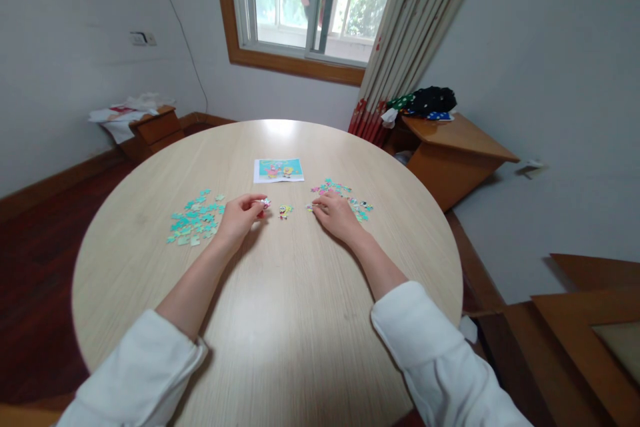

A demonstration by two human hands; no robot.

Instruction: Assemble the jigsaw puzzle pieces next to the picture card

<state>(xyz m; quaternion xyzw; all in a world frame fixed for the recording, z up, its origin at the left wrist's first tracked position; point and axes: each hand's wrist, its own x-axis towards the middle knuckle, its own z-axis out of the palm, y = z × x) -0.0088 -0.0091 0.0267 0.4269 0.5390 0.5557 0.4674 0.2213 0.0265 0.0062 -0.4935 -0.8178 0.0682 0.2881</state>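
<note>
I'm watching a small yellow puzzle cluster [285, 212] that is lying in the gap between the two hands, nearer to the left fingertips than to the right. It is looking compact, so I'm not finding a clear long axis. From the left hand [241, 217] it is lying to the right, and from the right hand [336, 212] to the left — touching neither. The left hand is pinching a pinkish piece [265, 203] just beside it. The right hand is bending its fingertips down at a pale piece [309, 207]; I cannot tell whether they are gripping it.

Farther out, a teal pile [197, 219] is spreading left of the left hand, and a mixed pile [361, 207] is lying around the right hand's far side. A printed picture [279, 171] is lying beyond the cluster on the round table [280, 320].
</note>
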